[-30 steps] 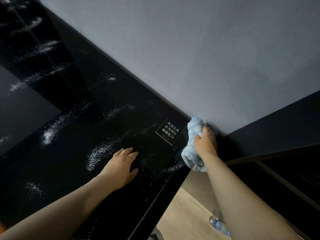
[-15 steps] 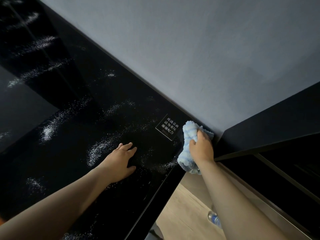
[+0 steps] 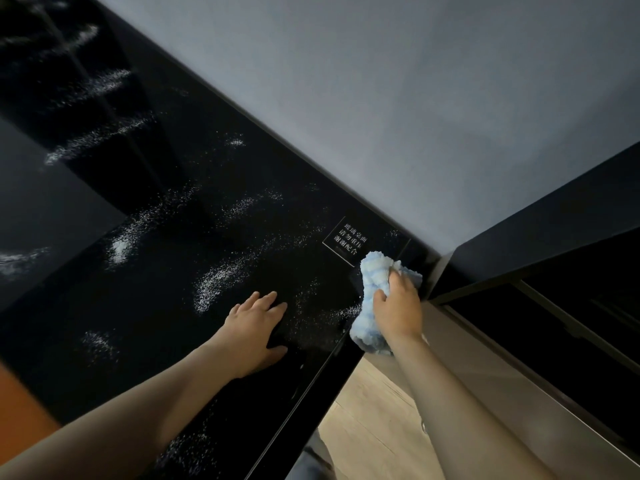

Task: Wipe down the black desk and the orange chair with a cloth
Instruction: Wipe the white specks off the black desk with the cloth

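Cloth gripped at the desk's right edge

Blue-and-white cloth (image 3: 372, 282) lies bunched on the glossy black desk (image 3: 166, 306), at about 5 o'clock from the centre, near the grey wall (image 3: 415, 98). The right hand (image 3: 398, 306) sits on top of it, fingers curled into the fabric. Cloth pokes out at the hand's 12 and 6 o'clock. The left hand (image 3: 254, 327), at 7 o'clock, rests flat on the desk with its fingers straight. White specks (image 3: 214, 282) streak the surface. A corner of the orange chair (image 3: 20, 407) shows at 8 o'clock.
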`<action>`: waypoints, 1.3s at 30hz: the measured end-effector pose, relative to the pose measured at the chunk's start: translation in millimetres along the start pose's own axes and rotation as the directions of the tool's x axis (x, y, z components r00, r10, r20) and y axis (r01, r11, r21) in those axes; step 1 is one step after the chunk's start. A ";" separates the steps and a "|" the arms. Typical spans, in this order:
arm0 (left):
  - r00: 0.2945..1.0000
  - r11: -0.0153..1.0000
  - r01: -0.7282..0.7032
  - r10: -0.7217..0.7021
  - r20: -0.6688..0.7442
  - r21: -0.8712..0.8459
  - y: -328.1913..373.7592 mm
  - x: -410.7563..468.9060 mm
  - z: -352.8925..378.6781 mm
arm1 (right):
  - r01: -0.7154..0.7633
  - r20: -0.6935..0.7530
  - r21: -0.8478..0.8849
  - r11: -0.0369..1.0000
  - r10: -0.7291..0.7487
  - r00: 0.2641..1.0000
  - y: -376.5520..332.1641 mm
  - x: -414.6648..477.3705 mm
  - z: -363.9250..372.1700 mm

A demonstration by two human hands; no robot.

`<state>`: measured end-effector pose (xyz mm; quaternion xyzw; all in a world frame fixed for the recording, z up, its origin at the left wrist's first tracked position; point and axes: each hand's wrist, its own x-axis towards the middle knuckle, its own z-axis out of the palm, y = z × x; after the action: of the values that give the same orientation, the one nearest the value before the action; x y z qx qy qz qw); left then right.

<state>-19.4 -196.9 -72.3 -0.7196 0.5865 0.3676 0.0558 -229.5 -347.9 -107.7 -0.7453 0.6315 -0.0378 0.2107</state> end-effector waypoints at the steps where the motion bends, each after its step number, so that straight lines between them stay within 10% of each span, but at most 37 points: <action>1: 1.000 1.000 -0.002 0.002 0.001 0.003 -1.4 -4.8 2.7 | 0.000 0.002 -0.007 1.000 0.000 1.000 -1.0 -4.4 1.7; 39: 0.966 0.969 0.200 -0.220 -0.136 -0.147 -34.5 -144.2 94.6 | 0.122 0.067 -0.081 0.989 -0.116 0.991 -28.0 -143.1 44.9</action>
<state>-38.7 -22.1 -67.1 -0.8057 0.4836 0.3419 0.0023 -217.7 -195.8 -108.3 -0.7908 0.5800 -0.0003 0.1957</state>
